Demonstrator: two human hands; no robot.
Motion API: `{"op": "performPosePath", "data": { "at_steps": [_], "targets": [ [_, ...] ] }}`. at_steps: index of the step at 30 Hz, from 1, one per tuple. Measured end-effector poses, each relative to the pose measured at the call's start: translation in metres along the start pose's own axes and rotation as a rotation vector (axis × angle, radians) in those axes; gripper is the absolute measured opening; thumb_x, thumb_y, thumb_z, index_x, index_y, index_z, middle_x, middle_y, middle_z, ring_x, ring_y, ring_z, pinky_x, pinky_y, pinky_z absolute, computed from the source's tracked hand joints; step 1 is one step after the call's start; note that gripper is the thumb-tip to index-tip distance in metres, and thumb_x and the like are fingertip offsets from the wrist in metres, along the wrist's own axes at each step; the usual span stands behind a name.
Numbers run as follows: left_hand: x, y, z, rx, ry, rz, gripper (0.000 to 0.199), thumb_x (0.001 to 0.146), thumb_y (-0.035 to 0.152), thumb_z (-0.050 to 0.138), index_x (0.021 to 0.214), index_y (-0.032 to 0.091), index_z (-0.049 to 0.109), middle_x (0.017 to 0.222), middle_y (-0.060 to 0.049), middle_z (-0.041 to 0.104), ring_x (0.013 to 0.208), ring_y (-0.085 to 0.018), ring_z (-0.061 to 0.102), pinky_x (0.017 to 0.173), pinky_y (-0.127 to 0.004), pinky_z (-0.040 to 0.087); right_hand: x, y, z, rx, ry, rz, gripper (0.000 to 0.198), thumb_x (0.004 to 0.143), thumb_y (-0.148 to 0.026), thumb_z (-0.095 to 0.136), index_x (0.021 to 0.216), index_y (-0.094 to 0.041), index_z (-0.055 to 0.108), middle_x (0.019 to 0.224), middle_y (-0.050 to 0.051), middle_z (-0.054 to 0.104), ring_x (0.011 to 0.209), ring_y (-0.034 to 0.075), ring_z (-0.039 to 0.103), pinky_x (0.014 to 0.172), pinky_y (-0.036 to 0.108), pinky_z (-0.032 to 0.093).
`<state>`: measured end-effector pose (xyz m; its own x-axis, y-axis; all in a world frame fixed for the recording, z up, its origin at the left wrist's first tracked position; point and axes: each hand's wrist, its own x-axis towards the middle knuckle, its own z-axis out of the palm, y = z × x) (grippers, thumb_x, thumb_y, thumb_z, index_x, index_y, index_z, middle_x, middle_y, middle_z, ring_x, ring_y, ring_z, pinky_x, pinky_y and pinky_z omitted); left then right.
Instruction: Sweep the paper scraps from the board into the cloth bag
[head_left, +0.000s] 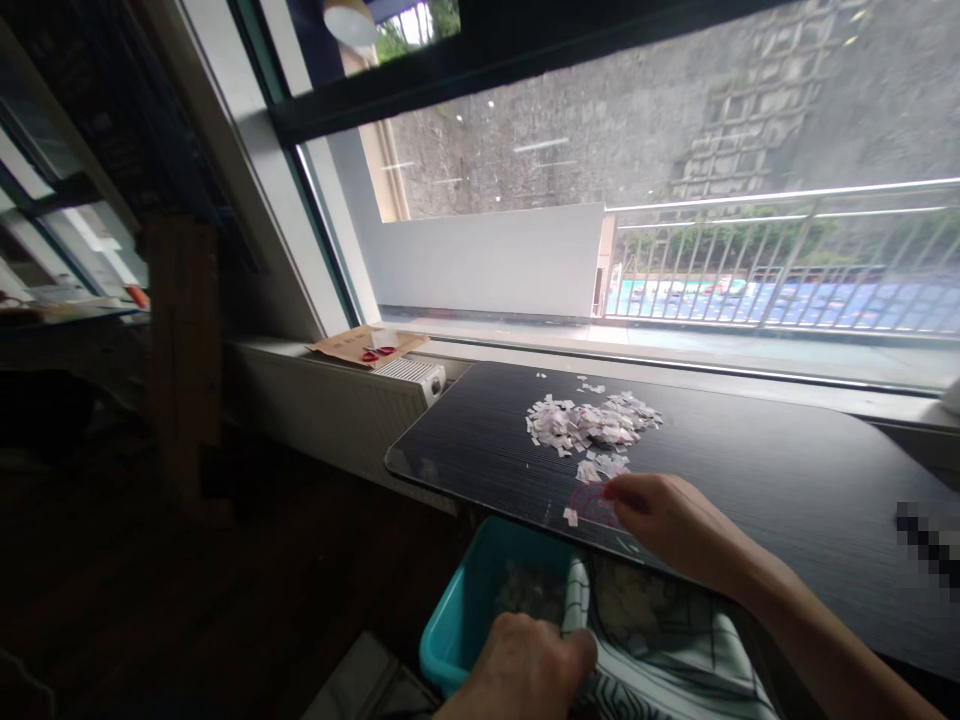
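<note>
Beside a window (525, 150), a black tabletop (750, 440) carries paper scraps (592, 425). Near them the right hand (651, 508) appears to pinch clear plastic (589, 502), probably light, limp and slippery, best held by its edge. The left hand (529, 655) grips a striped cloth (637, 670).

- The worktop (750, 440) is black, finely grained, with rounded corners.
- A loose heap of small pale slips (592, 424) spreads across its middle.
- A few stray slips (592, 387) lie on the window side.
- A smaller cluster (602, 467) sits just beside the heap, nearer the front.
- One single slip (571, 517) shows at the front edge.
</note>
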<state>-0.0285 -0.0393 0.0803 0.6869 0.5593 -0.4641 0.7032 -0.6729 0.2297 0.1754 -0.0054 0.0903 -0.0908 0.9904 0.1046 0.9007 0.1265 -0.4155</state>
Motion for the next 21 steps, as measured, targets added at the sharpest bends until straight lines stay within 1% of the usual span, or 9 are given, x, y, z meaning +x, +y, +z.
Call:
{"op": "performPosePath", "data": {
  "at_steps": [4, 7, 11, 13, 16, 19, 21],
  "targets": [
    [0.000, -0.001, 0.003, 0.002, 0.001, -0.031, 0.034, 0.083, 0.035, 0.065, 0.113, 0.018, 0.064, 0.101, -0.014, 0.072, 0.092, -0.034, 0.068, 0.079, -0.039, 0.052, -0.001, 0.001, -0.003, -0.019, -0.007, -0.005, 0.027, 0.080, -0.019, 0.045, 0.080, -0.021, 0.072, 0.065, 0.002, 0.067, 0.061, 0.015, 0.055, 0.056, 0.025, 0.032],
    [-0.001, -0.004, 0.006, -0.006, 0.018, -0.065, 0.032, 0.081, 0.031, 0.067, 0.110, 0.017, 0.066, 0.100, -0.014, 0.072, 0.091, -0.035, 0.068, 0.077, -0.039, 0.052, -0.010, 0.007, -0.007, -0.017, -0.046, -0.011, 0.024, 0.080, -0.021, 0.046, 0.073, -0.021, 0.069, 0.062, 0.000, 0.063, 0.058, 0.013, 0.052, 0.055, 0.025, 0.030],
    [-0.001, -0.009, 0.013, -0.036, 0.069, -0.075, 0.029, 0.080, 0.033, 0.067, 0.105, 0.020, 0.068, 0.097, -0.011, 0.073, 0.090, -0.034, 0.068, 0.078, -0.039, 0.051, -0.030, 0.022, -0.015, 0.016, -0.097, 0.017, 0.023, 0.079, -0.022, 0.048, 0.077, -0.023, 0.071, 0.064, -0.001, 0.066, 0.059, 0.014, 0.054, 0.054, 0.024, 0.031],
    [0.001, -0.010, 0.016, -0.048, 0.093, -0.057, 0.026, 0.079, 0.033, 0.067, 0.102, 0.021, 0.069, 0.094, -0.009, 0.073, 0.087, -0.033, 0.069, 0.077, -0.038, 0.051, -0.035, 0.031, -0.018, 0.029, -0.095, 0.033, 0.024, 0.080, -0.024, 0.048, 0.078, -0.023, 0.071, 0.064, -0.002, 0.066, 0.059, 0.014, 0.055, 0.054, 0.024, 0.032],
    [0.008, -0.010, 0.022, 0.019, 0.121, -0.020, 0.029, 0.079, 0.037, 0.070, 0.103, 0.021, 0.069, 0.093, -0.009, 0.074, 0.085, -0.034, 0.070, 0.072, -0.036, 0.052, -0.031, 0.045, -0.020, 0.049, 0.013, 0.069, 0.026, 0.083, -0.029, 0.048, 0.084, -0.024, 0.073, 0.068, -0.001, 0.069, 0.062, 0.015, 0.060, 0.057, 0.024, 0.036],
    [0.015, -0.005, 0.023, 0.116, 0.120, 0.018, 0.040, 0.081, 0.053, 0.069, 0.103, 0.019, 0.069, 0.090, -0.010, 0.074, 0.081, -0.034, 0.071, 0.066, -0.033, 0.052, -0.018, 0.058, -0.019, 0.034, 0.155, 0.142, 0.030, 0.083, -0.030, 0.047, 0.094, -0.022, 0.074, 0.074, 0.002, 0.073, 0.066, 0.018, 0.064, 0.062, 0.026, 0.040],
    [0.018, 0.000, 0.022, 0.160, 0.103, 0.016, 0.044, 0.082, 0.059, 0.066, 0.100, 0.018, 0.069, 0.086, -0.010, 0.074, 0.078, -0.033, 0.071, 0.063, -0.032, 0.052, -0.010, 0.064, -0.016, 0.003, 0.210, 0.183, 0.033, 0.084, -0.030, 0.047, 0.097, -0.020, 0.075, 0.075, 0.005, 0.074, 0.068, 0.019, 0.065, 0.064, 0.027, 0.041]
  ]
}}
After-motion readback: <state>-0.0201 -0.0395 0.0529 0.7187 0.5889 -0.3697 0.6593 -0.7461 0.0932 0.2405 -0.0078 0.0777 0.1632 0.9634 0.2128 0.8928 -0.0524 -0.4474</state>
